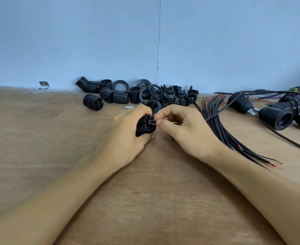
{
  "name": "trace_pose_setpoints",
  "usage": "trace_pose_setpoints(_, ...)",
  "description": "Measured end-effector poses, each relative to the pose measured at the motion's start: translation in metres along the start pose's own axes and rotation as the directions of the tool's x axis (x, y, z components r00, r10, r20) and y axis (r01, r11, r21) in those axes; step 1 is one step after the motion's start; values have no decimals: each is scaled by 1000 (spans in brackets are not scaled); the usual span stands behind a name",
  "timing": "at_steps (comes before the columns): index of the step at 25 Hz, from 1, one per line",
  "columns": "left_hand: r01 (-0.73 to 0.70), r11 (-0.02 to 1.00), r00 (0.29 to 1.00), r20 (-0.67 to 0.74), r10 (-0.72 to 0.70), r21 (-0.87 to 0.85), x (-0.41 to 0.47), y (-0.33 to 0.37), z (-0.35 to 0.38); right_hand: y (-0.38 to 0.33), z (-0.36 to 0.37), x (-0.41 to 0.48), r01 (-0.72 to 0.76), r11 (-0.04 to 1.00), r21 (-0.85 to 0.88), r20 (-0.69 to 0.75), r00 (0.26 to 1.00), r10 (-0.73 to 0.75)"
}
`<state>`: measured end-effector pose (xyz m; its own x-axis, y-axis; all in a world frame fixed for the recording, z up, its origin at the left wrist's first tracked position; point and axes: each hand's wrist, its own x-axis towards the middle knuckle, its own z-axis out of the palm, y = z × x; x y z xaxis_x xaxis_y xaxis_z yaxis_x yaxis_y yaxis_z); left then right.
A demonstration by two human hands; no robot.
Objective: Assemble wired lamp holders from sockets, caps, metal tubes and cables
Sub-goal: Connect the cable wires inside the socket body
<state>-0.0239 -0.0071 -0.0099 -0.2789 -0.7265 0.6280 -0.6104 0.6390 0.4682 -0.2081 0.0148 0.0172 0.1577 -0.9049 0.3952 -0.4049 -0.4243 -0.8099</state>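
Black and ribbed, the socket (144,127) sits at the middle of the wooden table (71,156), lying on its side in the left hand (128,133), whose fingers curl over the top of it while the thumb tucks underneath against the wood. Its terminal end faces the right hand (184,129), which is closed to a fine pinch: thumb and forefinger hold a short red wire (155,124) right at that end, the other 3 fingers loosely bent. Whether the wire tip is actually inside a terminal is too small to tell. A thin black cable (221,111) runs out from behind the right hand toward the finished lamp holders (276,116), which are cut off by the right edge. Something dark under the right palm is mostly hidden. Just beside that wrist lies a fanned bundle of cables (221,133) with red tips. Behind the hands, along the blue wall (92,41), a heap of loose sockets and caps (145,94) is spread, with 1 small metal tube (129,107) near the left knuckles.
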Motion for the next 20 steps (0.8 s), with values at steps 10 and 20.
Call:
trace_pose_setpoints(10,3,999,1000,-3,-3,35,-1,2,-1,-2,3,0,-18,999,-36,-4,1000,18)
trace_pose_setpoints(20,-5,995,1000,-24,8,95,-2,1,0,-1,1,-2,-47,997,-54,-16,999,46)
